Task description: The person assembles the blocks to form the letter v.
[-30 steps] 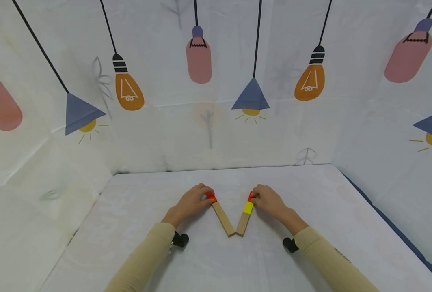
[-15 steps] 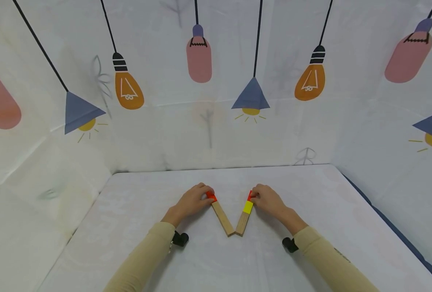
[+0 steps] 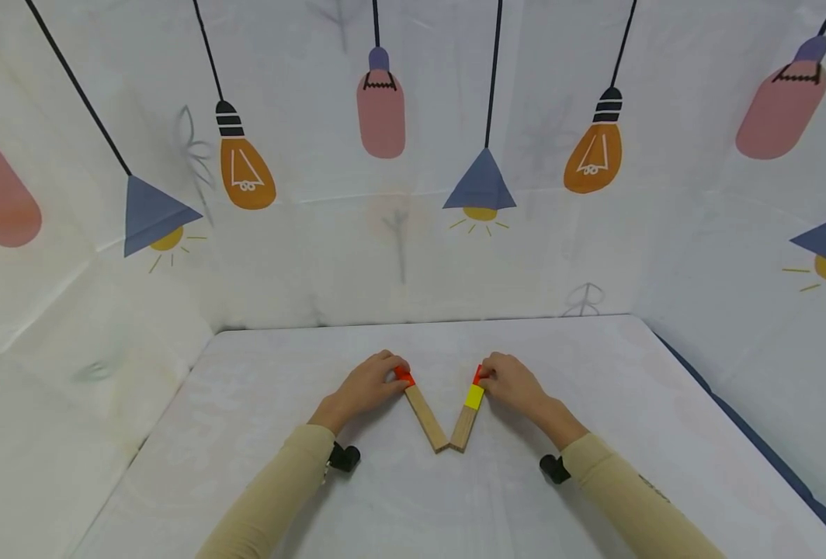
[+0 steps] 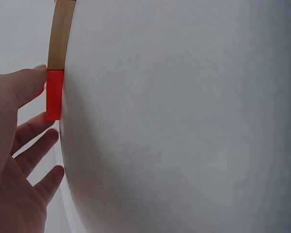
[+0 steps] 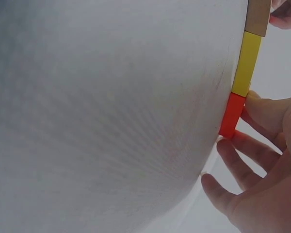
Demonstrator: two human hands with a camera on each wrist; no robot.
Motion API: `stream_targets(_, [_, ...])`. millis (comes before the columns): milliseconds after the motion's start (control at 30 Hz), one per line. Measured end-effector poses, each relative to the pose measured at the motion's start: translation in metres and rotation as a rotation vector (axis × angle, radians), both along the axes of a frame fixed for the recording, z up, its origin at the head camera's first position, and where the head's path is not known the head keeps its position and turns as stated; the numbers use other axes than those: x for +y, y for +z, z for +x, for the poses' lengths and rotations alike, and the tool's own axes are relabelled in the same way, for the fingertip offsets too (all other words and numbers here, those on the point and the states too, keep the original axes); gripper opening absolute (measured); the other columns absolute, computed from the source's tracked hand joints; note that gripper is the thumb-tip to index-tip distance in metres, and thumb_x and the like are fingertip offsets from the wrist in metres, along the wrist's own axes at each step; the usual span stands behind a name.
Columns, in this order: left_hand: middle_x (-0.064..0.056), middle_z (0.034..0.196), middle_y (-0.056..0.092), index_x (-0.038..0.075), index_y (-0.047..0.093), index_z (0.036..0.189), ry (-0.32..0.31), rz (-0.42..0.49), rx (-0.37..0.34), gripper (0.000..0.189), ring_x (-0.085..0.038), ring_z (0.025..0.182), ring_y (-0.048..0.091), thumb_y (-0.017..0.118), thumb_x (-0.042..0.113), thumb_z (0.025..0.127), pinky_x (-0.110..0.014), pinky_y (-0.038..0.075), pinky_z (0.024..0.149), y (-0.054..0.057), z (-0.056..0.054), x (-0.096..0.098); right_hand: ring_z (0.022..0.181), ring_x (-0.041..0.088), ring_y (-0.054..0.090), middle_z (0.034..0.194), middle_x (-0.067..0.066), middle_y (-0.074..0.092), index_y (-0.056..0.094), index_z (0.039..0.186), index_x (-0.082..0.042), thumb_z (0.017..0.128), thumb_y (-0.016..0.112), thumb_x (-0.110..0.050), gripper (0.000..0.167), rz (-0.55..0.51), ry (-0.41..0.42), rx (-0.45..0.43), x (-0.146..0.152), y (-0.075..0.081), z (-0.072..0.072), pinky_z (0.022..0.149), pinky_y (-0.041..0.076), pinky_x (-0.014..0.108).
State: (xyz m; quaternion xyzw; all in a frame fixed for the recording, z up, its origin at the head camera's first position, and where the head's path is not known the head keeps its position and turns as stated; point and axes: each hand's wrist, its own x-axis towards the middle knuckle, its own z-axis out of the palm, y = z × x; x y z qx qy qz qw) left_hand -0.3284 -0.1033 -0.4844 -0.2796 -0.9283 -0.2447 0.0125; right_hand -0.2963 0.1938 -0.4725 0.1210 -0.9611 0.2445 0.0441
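Note:
Wooden blocks form a V on the white table in the head view. Its left side is a plain wood block (image 3: 423,417) with a red block (image 3: 404,376) at the far end. Thumb and fingers of my left hand (image 3: 366,386) pinch that red block. On the right side, a plain wood block (image 3: 463,429) is followed by a yellow block (image 5: 246,64) and another red block (image 5: 232,115). My right hand (image 3: 518,384) pinches this second red block between thumb and fingers. The two plain blocks meet at the near point of the V.
The white-covered table (image 3: 448,512) reaches back to a white wall sheet (image 3: 413,256) printed with hanging lamps. A small black device (image 3: 345,458) sits at the left wrist, and another black device (image 3: 555,469) at the right. Dark blue cloth (image 3: 755,435) shows along the table's right edge.

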Motion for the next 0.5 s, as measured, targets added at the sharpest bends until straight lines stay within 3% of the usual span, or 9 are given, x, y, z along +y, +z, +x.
stream_targets(500, [0.005,0.107,0.061,0.022,0.067,0.107,-0.006,0.030,0.023,0.018,-0.014,0.100,0.058,0.068,0.033,0.094,-0.037,0.050,0.092,0.0000,0.0007,0.0002,0.075,0.016,0.052,0.083,0.002,0.060,0.068,0.085,-0.008,0.087,0.074,-0.010,0.006,0.002,-0.009,-0.006,-0.0008,-0.0002,-0.0008,0.071,0.047,0.030])
